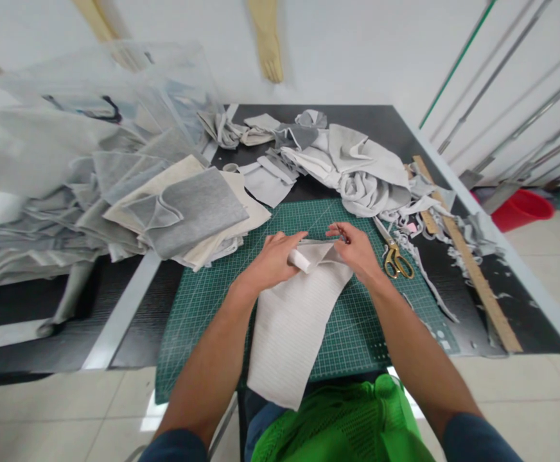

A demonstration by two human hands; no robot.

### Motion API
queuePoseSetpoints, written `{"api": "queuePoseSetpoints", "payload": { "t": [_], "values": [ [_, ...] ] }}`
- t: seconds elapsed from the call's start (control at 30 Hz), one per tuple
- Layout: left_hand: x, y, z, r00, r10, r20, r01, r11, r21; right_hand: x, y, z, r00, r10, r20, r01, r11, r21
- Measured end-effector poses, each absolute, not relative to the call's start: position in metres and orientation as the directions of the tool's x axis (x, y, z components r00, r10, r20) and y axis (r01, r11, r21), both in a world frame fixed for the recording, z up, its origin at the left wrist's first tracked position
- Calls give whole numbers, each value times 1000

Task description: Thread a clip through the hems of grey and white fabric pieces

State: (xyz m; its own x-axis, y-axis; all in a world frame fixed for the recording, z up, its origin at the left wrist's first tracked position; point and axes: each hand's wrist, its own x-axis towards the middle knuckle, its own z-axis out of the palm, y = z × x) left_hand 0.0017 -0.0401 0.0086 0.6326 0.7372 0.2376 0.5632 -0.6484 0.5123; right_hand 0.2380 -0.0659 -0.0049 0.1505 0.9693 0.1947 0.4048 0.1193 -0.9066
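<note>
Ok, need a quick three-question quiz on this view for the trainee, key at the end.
1. Multiple choice: what is the left hand holding?
a) a wooden ruler
b) a light fabric piece
c) a red bucket

2. True or false: the gold-handled scissors lie to the right of the right hand.

3. Fill in the colour: the fabric piece lies partly over a ____ cutting mat printed with a grid.

Key: 1 b; 2 true; 3 green.
</note>
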Motion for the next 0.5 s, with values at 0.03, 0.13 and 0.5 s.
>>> {"api": "queuePoseSetpoints", "payload": {
  "t": [0.03,0.13,0.5],
  "values": [
    [2,-39,8,646,725,239,567,-666,485,238,-66,-6,127,976,179,424,109,-899],
    [-1,-35,7,606,716,347,526,-688,500,238,-67,-7,60,987,151,483,104,-869],
    [-6,-17,9,-314,949,32,-300,-131,945,241,-76,18,-328,944,-28,292,73,-954]
  ]
}}
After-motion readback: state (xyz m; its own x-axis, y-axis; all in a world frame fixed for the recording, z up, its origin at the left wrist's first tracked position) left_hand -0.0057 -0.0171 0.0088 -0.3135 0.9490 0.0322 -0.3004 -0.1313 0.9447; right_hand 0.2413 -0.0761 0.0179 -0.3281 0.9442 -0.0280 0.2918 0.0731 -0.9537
